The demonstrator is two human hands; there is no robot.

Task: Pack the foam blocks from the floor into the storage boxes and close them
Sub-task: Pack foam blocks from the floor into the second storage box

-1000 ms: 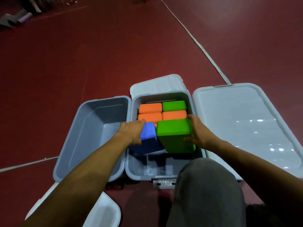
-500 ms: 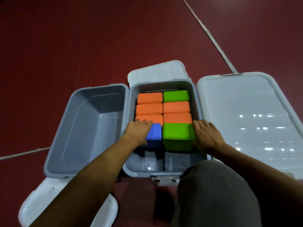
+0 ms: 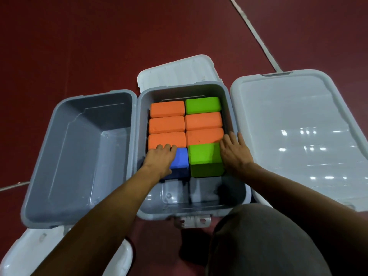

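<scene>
The middle grey storage box (image 3: 237,160) holds two rows of foam blocks: several orange ones (image 3: 166,124), a green one (image 3: 202,104) at the back right, a blue block (image 3: 180,158) at front left and a green block (image 3: 204,158) at front right. My left hand (image 3: 159,159) lies flat on the blue block, fingertips reaching the orange block behind it. With straight fingers, my right hand (image 3: 234,151) rests against the right side of the front green block. The box's front part shows bare floor.
An empty grey box (image 3: 49,148) stands open to the left. A large white lid (image 3: 298,132) lies to the right, another lid (image 3: 175,71) behind the middle box, a third (image 3: 29,255) at bottom left. My knee (image 3: 268,242) is at the bottom right. Dark red floor surrounds everything.
The blue and green blocks went down into the box from a raised, tilted hold. Both hands have since flattened onto them.
</scene>
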